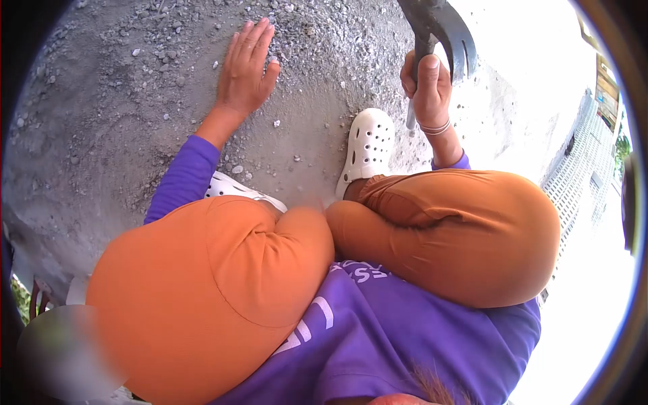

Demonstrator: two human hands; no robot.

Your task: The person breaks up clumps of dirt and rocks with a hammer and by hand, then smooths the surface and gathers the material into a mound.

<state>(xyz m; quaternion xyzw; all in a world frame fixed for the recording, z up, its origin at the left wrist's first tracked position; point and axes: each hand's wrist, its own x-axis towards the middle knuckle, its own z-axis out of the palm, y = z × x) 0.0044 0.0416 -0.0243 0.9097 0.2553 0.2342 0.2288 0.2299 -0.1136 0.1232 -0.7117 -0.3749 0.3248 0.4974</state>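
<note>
My left hand [247, 67] lies palm down on grey gravel [169, 61], its fingers stretched out and nothing held. Wrapped round the handle of a claw hammer [442, 23] is my right hand [429, 88], with the thumb lying along it. The dark, curved head with its slotted claw stands above that hand, partly cut off by the top of the view. The lower end of the grey handle shows beneath my fingers. A thin band circles the right wrist. Loose stones and dust lie around my left hand.
My two white clogs [370, 145] rest on the dusty ground between my hands. My bent knees in orange trousers [459, 229] fill the lower middle. Far right stands a pale lattice-like surface [574, 179] in bright glare. A blurred patch covers the lower left.
</note>
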